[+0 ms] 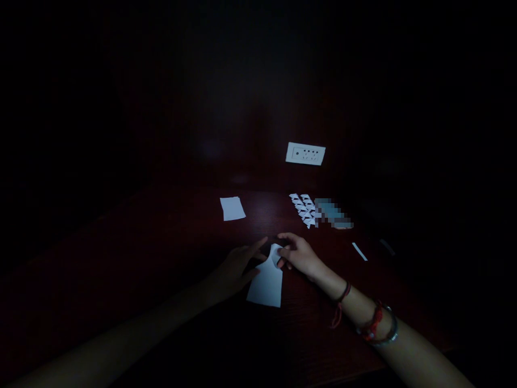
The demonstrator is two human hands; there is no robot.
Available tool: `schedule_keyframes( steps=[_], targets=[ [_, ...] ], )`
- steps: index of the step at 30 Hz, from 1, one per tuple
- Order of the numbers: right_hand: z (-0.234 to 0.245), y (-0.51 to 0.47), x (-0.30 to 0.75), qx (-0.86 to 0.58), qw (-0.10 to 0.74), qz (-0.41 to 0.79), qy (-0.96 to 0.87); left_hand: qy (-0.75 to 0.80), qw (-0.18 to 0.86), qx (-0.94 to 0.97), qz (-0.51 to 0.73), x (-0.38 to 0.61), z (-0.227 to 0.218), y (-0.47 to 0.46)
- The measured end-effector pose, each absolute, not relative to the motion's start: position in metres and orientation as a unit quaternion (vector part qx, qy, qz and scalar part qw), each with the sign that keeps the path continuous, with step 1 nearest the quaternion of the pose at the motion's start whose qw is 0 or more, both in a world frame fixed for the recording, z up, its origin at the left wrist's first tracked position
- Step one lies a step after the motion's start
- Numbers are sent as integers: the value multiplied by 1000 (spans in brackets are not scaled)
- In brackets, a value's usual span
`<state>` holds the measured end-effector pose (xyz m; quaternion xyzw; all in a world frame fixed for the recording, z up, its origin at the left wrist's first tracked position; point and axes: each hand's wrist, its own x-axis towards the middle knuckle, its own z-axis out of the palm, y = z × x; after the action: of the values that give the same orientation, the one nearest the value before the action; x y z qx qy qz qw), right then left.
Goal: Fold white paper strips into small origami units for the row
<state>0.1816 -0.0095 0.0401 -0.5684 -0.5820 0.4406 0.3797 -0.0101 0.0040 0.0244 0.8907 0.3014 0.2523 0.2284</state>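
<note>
A white sheet of paper [266,285] lies on the dark reddish table in front of me, its far end curling up. My right hand [297,254] pinches that curled far end between thumb and fingers. Along the sheet's left edge is my left hand [242,264], fingers spread, the thumb touching the paper's side. Bracelets circle my right wrist and forearm. Beyond my right hand, several small folded paper pieces [304,209] lie in rows.
A stack of white paper [233,208] lies farther back on the table [169,242]. Right of the folded pieces is a blurred-out flat bluish object [333,213]. A narrow white strip [359,251] lies nearer the right edge. A socket panel [305,154] is on the back wall.
</note>
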Motion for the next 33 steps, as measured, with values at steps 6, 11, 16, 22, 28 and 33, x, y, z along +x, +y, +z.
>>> schedule_keyframes(
  steps=[6, 11, 16, 22, 28, 33],
  targets=[
    [33, -4, 188, -582, 376, 381, -612, 304, 231, 892, 242, -9, 23, 4],
    [28, 0, 192, -597, 378, 335, -623, 284, 252, 894, 237, -9, 26, 1],
    [33, -3, 189, -590, 398, 367, -598, 252, 267, 894, 257, -9, 30, -1],
    [45, -13, 182, -548, 412, 514, -517, 295, 270, 876, 267, -10, 18, 6],
    [47, -16, 178, -540, 403, 532, -513, 286, 233, 889, 272, -10, 13, 8],
    [43, -13, 179, -546, 394, 500, -545, 275, 164, 904, 283, -9, 15, 3]
  ],
)
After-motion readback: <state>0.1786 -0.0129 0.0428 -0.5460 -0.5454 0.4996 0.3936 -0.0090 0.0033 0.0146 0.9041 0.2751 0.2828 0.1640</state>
